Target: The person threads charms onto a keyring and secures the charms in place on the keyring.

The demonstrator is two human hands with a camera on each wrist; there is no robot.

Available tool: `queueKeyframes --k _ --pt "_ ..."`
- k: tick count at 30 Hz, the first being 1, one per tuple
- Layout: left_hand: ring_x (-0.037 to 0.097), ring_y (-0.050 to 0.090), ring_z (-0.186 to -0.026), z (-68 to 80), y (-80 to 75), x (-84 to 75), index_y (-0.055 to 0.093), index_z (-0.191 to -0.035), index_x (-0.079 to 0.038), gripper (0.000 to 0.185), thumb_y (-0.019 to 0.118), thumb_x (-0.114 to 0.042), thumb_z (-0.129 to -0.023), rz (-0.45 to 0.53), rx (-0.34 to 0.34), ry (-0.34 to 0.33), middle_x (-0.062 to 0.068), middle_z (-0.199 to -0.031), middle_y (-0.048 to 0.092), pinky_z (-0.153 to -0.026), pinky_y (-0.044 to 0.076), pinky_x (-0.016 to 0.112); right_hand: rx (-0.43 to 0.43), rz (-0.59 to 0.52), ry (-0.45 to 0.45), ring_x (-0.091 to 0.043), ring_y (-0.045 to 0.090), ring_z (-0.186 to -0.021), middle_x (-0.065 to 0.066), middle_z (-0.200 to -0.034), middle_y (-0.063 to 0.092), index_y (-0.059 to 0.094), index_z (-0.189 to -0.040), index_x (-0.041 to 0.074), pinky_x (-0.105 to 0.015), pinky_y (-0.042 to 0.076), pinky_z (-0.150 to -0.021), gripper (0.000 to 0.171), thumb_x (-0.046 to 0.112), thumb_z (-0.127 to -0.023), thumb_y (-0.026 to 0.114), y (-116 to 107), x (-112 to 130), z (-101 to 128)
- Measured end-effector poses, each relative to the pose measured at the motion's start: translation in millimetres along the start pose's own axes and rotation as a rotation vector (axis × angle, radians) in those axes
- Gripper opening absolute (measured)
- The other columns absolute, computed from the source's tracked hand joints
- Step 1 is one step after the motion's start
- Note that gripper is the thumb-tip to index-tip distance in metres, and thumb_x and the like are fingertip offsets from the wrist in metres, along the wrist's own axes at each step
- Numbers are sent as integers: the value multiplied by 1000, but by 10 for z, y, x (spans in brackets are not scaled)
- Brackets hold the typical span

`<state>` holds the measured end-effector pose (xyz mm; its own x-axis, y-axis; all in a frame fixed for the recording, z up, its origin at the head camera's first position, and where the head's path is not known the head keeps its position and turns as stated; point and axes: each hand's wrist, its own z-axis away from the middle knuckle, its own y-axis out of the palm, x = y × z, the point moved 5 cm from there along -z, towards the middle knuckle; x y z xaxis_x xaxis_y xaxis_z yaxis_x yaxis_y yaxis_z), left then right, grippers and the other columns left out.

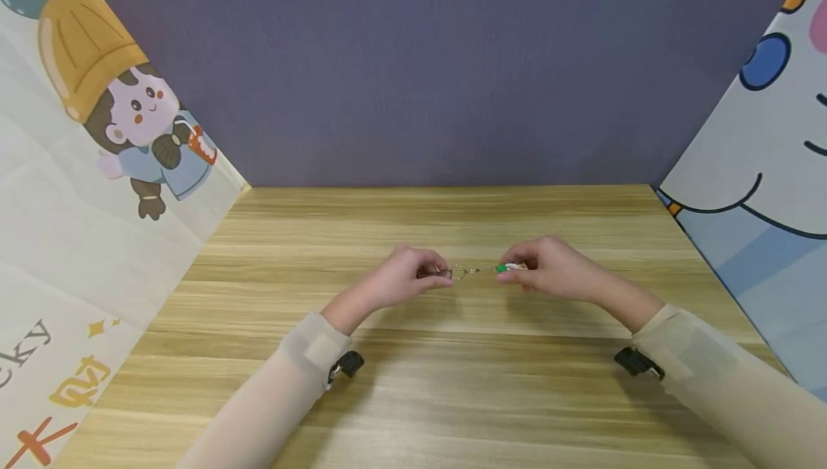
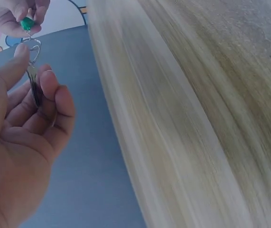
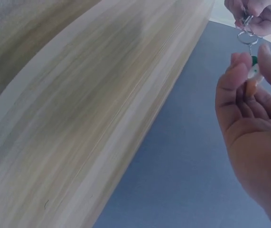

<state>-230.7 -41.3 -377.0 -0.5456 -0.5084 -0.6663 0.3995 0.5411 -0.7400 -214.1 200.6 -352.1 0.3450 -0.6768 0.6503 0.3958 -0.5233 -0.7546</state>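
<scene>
My left hand [image 1: 408, 276] pinches a metal key [image 2: 33, 83] between thumb and fingers; whether there are more keys behind it, I cannot tell. From the key runs a silver split ring [image 3: 247, 37]. A short chain [image 1: 478, 270] joins the ring to a small charm [image 3: 254, 72] in green, white and orange. Thumb and fingers of my right hand [image 1: 561, 269] hold this charm, hiding part of it. Both hands are above the table, a short way apart, with ring and chain stretched between them. The charm's green end [image 2: 27, 23] also shows in the left wrist view.
Beneath the hands lies a wood-grain table [image 1: 452, 397]. A grey-blue panel [image 1: 439, 67] rises at its back edge. Printed cartoon sheets stand on both sides, a left one [image 1: 129, 253] and a right one [image 1: 723, 160]. Each wrist carries a small black camera [image 1: 349, 364].
</scene>
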Motion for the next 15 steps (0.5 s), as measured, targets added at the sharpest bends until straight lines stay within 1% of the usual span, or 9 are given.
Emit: queueKeyframes --k 1,5,7,8,9,12,15 --pt "16 67 -72 2 -1 -2 76 -109 -7 20 75 -25 -101 -15 2 10 8 -92 80 -63 51 18 7 -4 -3 -13 58 -61 -5 -73 70 76 -121 6 -27 43 -53 30 28 -101 74 1 -14 -1" --pt "4 59 -68 8 -19 -2 77 -112 -8 23 77 -27 -100 -69 -11 52 -1 -84 76 -65 52 18 39 -50 -20 -21 71 -76 -10 -89 78 72 -128 0 -32 61 -64 31 17 -102 73 11 -51 0" --pt "1 59 -68 8 -31 -2 77 -113 -7 25 78 -27 -99 -80 -13 72 -4 -83 75 -67 54 18 46 -61 -34 -25 75 -82 -13 -97 79 70 -130 -3 -37 65 -71 32 13 -102 72 10 -60 4" --pt "1 61 -69 8 -36 -4 77 -114 -7 25 78 -27 -99 -83 -12 81 -4 -84 75 -68 55 18 49 -70 -38 -26 77 -86 -14 -102 80 69 -131 -3 -39 66 -74 32 12 -102 72 11 -65 8" --pt "2 61 -70 7 -40 -6 77 -114 -6 25 79 -26 -99 -88 -11 91 -3 -84 76 -69 56 18 46 -72 -40 -26 78 -87 -14 -104 80 69 -131 -3 -39 66 -75 32 11 -102 71 11 -71 9" --pt "1 65 -73 2 -42 -8 77 -116 -5 24 78 -23 -99 -99 2 114 -1 -87 78 -71 57 18 29 -81 -27 -28 79 -93 -15 -107 80 68 -131 -1 -41 66 -79 31 13 -103 71 11 -109 13" --pt "1 69 -77 -1 -38 0 76 -118 -5 23 77 -19 -100 -105 9 132 1 -91 81 -73 58 17 -8 -112 -5 -29 80 -94 -16 -107 81 69 -129 1 -41 66 -80 30 16 -103 72 21 -146 10"
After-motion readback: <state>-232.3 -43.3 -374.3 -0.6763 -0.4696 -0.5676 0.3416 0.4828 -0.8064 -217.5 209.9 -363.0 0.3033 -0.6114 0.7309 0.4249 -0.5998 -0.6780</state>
